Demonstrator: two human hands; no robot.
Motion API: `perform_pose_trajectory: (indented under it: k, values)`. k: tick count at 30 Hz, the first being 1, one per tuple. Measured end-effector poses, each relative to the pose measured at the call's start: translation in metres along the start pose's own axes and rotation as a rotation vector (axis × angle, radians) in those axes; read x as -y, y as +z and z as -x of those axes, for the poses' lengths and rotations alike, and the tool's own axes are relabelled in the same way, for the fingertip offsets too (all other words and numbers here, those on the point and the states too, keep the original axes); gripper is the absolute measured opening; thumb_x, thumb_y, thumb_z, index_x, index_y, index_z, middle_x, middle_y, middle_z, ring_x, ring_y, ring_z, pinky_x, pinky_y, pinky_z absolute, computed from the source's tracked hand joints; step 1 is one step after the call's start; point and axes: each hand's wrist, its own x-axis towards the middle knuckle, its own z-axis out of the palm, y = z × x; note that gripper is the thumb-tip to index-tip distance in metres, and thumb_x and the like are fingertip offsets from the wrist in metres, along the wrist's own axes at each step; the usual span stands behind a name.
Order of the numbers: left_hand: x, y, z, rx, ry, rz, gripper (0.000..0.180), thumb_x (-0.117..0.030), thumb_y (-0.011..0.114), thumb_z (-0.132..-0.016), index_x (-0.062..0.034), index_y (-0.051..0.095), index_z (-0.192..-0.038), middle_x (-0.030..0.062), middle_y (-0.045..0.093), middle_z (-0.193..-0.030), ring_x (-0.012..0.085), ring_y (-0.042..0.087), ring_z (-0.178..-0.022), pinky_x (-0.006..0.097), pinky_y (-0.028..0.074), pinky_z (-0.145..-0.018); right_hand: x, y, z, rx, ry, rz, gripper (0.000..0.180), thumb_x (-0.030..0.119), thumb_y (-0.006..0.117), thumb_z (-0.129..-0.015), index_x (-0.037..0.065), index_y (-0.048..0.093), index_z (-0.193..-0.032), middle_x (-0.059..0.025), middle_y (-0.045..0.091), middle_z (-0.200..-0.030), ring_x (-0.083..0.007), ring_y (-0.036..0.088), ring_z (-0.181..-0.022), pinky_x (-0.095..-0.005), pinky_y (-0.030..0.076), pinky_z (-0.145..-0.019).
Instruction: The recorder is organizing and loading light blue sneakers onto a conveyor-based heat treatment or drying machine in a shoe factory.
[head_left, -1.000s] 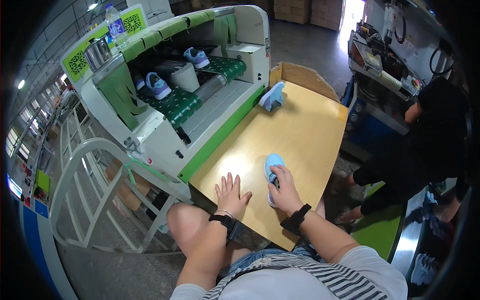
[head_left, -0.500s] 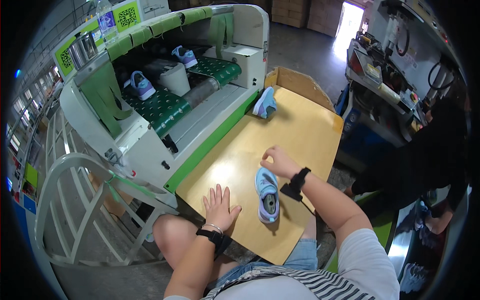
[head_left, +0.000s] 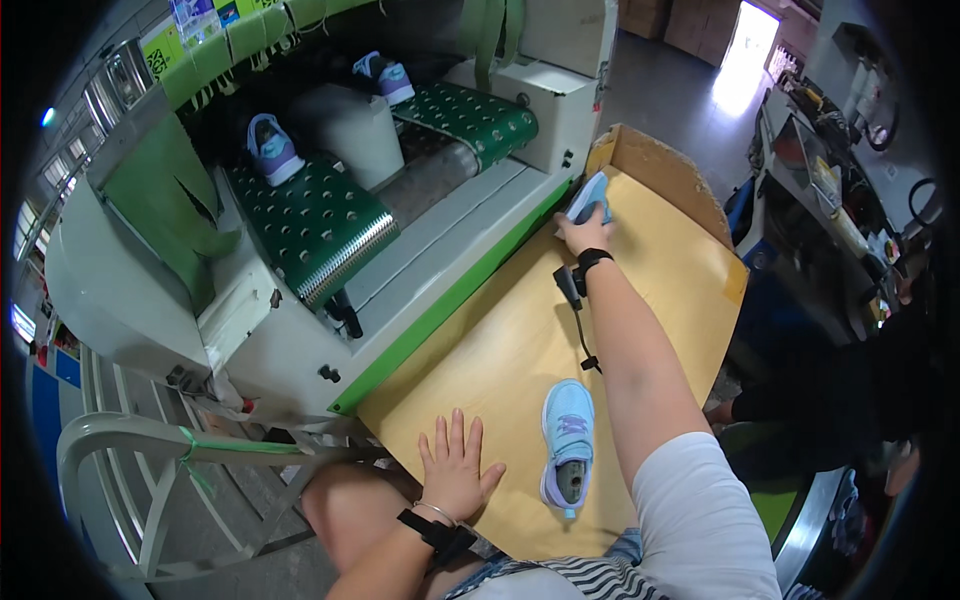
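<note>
My right hand (head_left: 585, 232) reaches far across the tan tabletop (head_left: 520, 330) and grips a light blue child's shoe (head_left: 590, 194) at the table's far edge, beside the machine. A black strap and cord hang from that wrist. A second light blue shoe (head_left: 568, 440) with a purple sole lies on the near part of the table, toe pointing away from me. My left hand (head_left: 456, 470) rests flat on the table's near edge, fingers spread, just left of that shoe.
A white and green conveyor machine (head_left: 440, 270) stands left of the table. Two more blue and purple shoes (head_left: 272, 146) (head_left: 386, 76) ride its perforated green belts (head_left: 310, 220). A cardboard wall (head_left: 665, 170) rims the table's far side. Another person (head_left: 850, 400) in dark clothing sits at right.
My right hand let go of the near shoe, which now lies on the table, and stretched forward to take hold of the far shoe. The left hand stayed flat.
</note>
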Motion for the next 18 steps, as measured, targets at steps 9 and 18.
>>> perform_pose_trajectory:
  k: [9, 18]
  values:
    - [0.001, 0.005, -0.006, -0.058, 0.001, 0.009, 0.087, -0.056, 0.054, -0.094, -0.0062, 0.025, -0.160, 0.0247, 0.014, -0.167, 0.0469, 0.009, -0.153, 0.068, 0.006, -0.118, -0.101, -0.114, 0.074, 0.094, -0.475, -0.069, 0.087, 0.023, 0.079, -0.066, 0.005, 0.045, -0.144, -0.0265, 0.043, -0.145, -0.0426, 0.047, -0.129, -0.0464, 0.040, -0.112]
    - [-0.002, -0.001, -0.004, -0.041, -0.027, 0.005, 0.085, -0.053, 0.054, -0.096, -0.0078, 0.023, -0.161, 0.0225, 0.012, -0.168, 0.0440, 0.006, -0.155, 0.065, 0.001, -0.120, -0.157, -0.249, 0.325, 0.148, -0.882, 0.218, 0.084, 0.023, 0.082, -0.079, 0.012, 0.041, -0.151, -0.0222, 0.036, -0.154, -0.0435, 0.040, -0.137, -0.0496, 0.037, -0.113]
